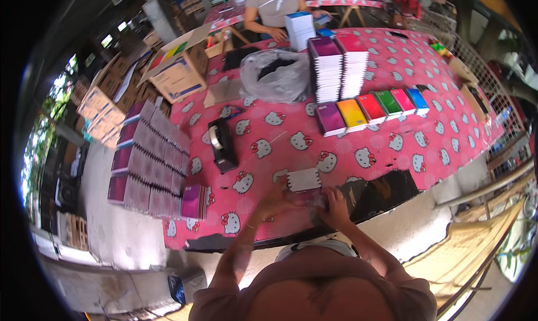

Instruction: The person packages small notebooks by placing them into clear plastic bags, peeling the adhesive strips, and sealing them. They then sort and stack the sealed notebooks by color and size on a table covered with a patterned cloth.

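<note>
A small spiral notebook with a white face up lies near the table's front edge. Clear plastic film shows just below it, over something purplish. My left hand is at the notebook's left side; its fingers are smeared by motion. On the other side, my right hand has its fingers bent and closed at the film's edge. A black tape dispenser stands farther off to the left. Beyond my hands lies a row of notebooks in purple, yellow, red, green, pink and blue.
Tall notebook stacks stand at the back beside a crumpled clear plastic bag. Purple-covered stacks line the left edge. Dark patches mark the pink tablecloth's front edge. Cardboard boxes sit back left. Another person handles notebooks across the table.
</note>
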